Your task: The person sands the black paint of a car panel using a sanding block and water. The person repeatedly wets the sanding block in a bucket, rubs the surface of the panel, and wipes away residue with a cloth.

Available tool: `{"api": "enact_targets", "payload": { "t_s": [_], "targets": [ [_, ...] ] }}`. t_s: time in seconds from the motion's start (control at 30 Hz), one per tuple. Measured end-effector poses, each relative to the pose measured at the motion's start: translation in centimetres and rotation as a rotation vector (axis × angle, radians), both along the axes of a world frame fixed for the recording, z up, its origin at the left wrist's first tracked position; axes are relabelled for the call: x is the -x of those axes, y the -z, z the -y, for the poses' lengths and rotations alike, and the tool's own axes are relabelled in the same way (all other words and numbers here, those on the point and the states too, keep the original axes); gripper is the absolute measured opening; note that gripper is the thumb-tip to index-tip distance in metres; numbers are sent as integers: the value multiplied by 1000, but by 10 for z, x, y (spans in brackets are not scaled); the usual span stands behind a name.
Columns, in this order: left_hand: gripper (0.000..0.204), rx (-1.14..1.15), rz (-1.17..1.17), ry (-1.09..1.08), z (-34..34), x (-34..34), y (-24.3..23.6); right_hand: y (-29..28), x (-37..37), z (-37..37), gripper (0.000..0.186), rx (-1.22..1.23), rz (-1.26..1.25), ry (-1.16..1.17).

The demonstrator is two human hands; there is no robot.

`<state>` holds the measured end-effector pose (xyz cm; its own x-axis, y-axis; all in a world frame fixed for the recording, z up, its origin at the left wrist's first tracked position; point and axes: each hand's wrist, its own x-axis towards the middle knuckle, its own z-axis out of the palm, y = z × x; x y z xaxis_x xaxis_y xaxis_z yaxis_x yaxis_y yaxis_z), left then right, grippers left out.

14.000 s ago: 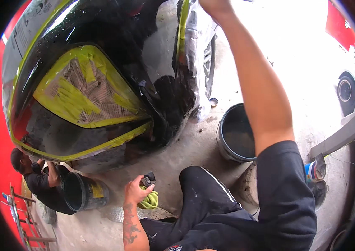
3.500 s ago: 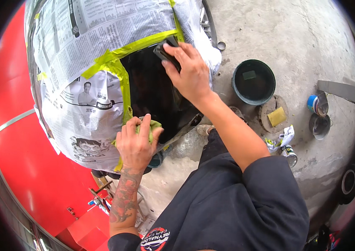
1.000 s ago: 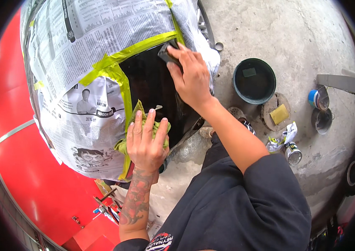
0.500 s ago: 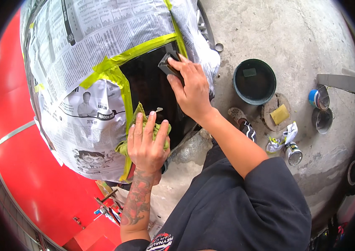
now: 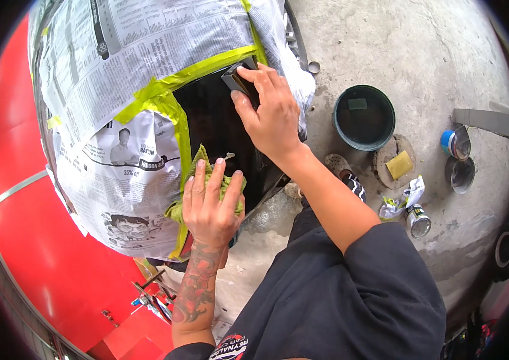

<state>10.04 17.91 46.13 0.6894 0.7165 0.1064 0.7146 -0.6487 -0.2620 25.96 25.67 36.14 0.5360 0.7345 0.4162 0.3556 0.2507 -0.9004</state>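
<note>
A glossy black panel (image 5: 206,111) shows in a gap framed by yellow-green masking tape (image 5: 209,63), with newspaper (image 5: 95,198) covering the car body around it. My right hand (image 5: 275,117) grips a dark grey sanding block (image 5: 231,77) against the panel's far right corner, close to the tape; my fingers hide part of the block. At the panel's near left side, my left hand (image 5: 211,210) presses a crumpled green cloth (image 5: 201,158) down with its fingers over it. Much of the cloth lies hidden under that hand.
On the concrete floor to the right stands a dark bucket (image 5: 350,142) of liquid with a pad in it. Beside it, a yellow sponge (image 5: 399,165) rests on a round slab (image 5: 382,163). Several cans, including a blue one (image 5: 448,143), and crumpled paper (image 5: 413,191) lie farther right.
My right hand has slid the sanding block slightly away from me and to the left, toward the tape's far edge. The left hand stays in place on the cloth.
</note>
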Motion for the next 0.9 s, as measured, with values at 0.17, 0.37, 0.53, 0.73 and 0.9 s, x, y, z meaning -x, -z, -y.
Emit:
{"api": "enact_targets", "payload": {
  "t_s": [0.17,0.37,0.53,0.73,0.9],
  "targets": [
    [41,3,7,1,0,-1,0,-1,2,-2,35,-21,18,-32],
    [40,4,2,-8,0,0,0,-5,1,-2,34,-16,27,-42],
    [33,-20,-15,-3,0,1,1,-7,0,-2,33,64,-86,-2],
    [32,-26,-10,5,-1,1,2,-9,-1,-5,31,47,-8,-30],
    [40,-5,18,-4,-1,1,1,-9,-1,-6,33,66,-19,23]
  ]
}}
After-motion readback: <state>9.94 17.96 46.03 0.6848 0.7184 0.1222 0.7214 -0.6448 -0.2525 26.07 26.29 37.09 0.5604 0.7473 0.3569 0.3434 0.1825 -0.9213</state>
